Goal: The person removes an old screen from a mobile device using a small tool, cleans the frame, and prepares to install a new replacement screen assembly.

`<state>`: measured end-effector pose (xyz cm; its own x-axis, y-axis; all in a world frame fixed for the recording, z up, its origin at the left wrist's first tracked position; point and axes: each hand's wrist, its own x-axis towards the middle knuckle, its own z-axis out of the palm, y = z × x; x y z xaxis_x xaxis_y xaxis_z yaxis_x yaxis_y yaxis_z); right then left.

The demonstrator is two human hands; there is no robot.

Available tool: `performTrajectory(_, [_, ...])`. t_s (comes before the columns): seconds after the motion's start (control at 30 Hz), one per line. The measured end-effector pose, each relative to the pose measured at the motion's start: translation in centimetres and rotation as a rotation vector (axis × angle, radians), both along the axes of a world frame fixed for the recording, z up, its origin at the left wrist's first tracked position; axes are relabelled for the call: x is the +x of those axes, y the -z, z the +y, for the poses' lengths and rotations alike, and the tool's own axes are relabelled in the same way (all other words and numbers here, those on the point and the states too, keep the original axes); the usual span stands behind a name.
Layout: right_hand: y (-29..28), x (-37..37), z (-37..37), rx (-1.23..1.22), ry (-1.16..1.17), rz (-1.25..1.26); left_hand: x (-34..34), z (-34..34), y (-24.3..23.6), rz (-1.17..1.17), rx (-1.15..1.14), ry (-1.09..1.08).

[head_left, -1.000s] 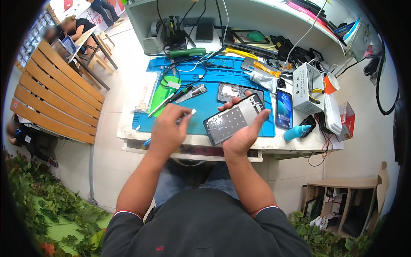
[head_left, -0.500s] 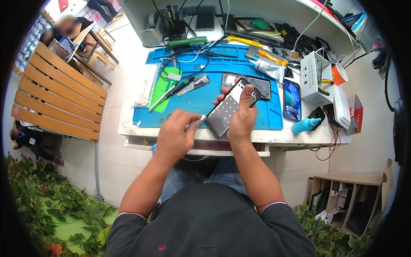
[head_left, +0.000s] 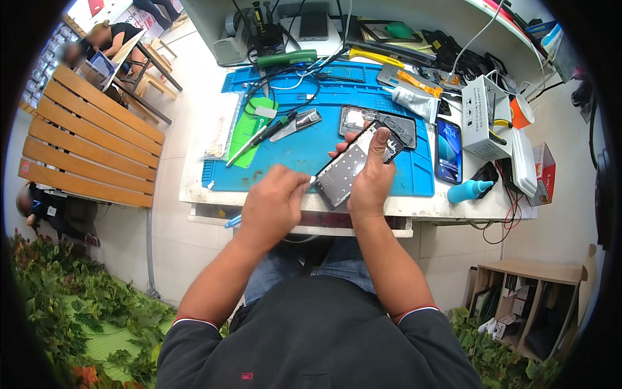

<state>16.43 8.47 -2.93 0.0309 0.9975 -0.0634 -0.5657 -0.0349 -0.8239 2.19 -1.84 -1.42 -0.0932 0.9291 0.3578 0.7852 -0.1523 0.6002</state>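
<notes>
My left hand (head_left: 275, 201) pinches a small white piece (head_left: 312, 179) at the lower-left edge of a black phone part (head_left: 346, 178) with a dotted silver inner plate. My right hand (head_left: 370, 178) grips that part, thumb across its upper right. Behind it lies an opened phone housing (head_left: 395, 128) on the blue mat (head_left: 272, 179). A green card (head_left: 249, 146) with a screwdriver (head_left: 262, 136) and metal pry blade (head_left: 291, 128) is left of these. A lit phone (head_left: 449, 152) rests right of the mat. A blue item (head_left: 232, 221) shows under my left hand; I cannot tell whether it is held.
Cables, a green-handled tool (head_left: 285, 57), a white tube (head_left: 411, 104), a box (head_left: 483, 123) and a blue bottle (head_left: 466, 192) crowd the desk. A wooden slatted seat (head_left: 87, 142) stands left, with people (head_left: 116, 42) beyond. A low shelf (head_left: 531, 272) is right.
My left hand has moved right, its white piece reaching the phone part's edge. My right hand has tilted the part more upright, its thumb now higher across it. The view has shifted slightly.
</notes>
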Motion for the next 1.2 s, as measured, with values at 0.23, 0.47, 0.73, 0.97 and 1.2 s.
performTrajectory(0.23, [-0.1, 0.0, 0.1, -0.021, -0.019, 0.026, 0.1, 0.0, 0.1, -0.014, 0.009, -0.005])
performTrajectory(0.47, [-0.1, -0.1, 0.1, -0.038, -0.011, 0.089, -0.6, 0.3, 0.2, 0.032, 0.03, 0.013])
performTrajectory(0.73, [0.5, 1.1, -0.1, 0.031, -0.034, 0.186, -7.4, 1.9, -3.8, -0.104, 0.111, -0.168])
performTrajectory(0.97, [1.0, 0.3, 0.1, 0.16, -0.022, 0.264, -11.3, 7.1, -2.6, 0.118, -0.041, -0.288])
performTrajectory(1.2, [1.1, 1.8, -0.9, 0.192, -0.074, 0.307, -9.8, 6.4, -1.8, 0.261, -0.162, -0.178])
